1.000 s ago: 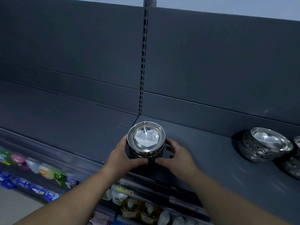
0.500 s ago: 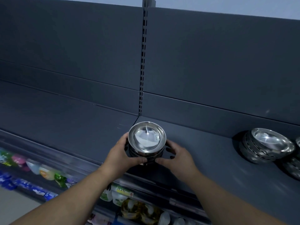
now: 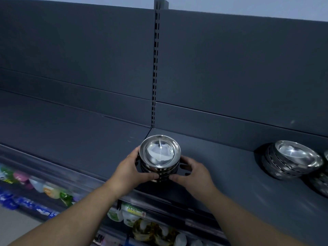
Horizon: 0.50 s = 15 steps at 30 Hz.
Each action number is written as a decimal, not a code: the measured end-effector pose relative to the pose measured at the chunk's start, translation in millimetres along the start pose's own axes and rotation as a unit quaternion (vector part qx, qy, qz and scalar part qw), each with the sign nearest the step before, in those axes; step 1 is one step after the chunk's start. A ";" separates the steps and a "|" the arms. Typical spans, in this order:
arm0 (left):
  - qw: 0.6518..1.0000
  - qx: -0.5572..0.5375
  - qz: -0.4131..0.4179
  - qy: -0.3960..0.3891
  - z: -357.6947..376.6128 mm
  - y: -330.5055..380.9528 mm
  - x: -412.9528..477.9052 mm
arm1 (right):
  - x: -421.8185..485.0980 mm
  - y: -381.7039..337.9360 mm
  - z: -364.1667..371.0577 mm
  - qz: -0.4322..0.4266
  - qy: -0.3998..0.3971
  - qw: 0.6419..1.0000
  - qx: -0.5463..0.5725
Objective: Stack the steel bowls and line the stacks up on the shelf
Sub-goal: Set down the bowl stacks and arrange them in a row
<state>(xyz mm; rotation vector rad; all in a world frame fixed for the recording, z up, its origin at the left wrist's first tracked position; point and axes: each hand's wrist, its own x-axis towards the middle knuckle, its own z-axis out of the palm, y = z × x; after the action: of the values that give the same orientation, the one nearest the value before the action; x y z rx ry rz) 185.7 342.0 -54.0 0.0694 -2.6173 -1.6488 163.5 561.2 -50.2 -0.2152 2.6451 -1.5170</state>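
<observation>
Both hands grip a stack of steel bowls (image 3: 160,157) near the front of the dark shelf (image 3: 92,139): the left hand (image 3: 132,170) curls round its left side, the right hand (image 3: 192,173) round its right. Well to the right lean other stacks of bowls (image 3: 291,159). Colourful packets (image 3: 51,189) sit on the shelf below.

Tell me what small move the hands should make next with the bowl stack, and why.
Probably slide the stack right, toward the other bowls: the left hand and right hand both grip it, yet a wide stretch of bare shelf separates it from them.
</observation>
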 end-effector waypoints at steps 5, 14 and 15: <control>0.999 -0.020 -0.005 -0.038 -7.5 0.7 2.3 | -2.1 0.8 -4.0 -0.007 -0.020 1.000 0.002; 0.998 -0.058 0.000 -0.027 -15.9 3.6 2.0 | 5.3 -8.3 -18.4 -0.012 -0.031 0.997 0.069; 0.998 -0.057 0.004 -0.027 -15.3 4.3 2.7 | 5.4 -9.4 -17.1 -0.015 -0.029 0.997 0.066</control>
<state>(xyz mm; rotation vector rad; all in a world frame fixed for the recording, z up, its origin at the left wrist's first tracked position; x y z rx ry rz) 183.9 329.9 -43.5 0.0103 -2.5500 -1.8190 156.5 570.3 -33.4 -0.2868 2.4975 -1.6598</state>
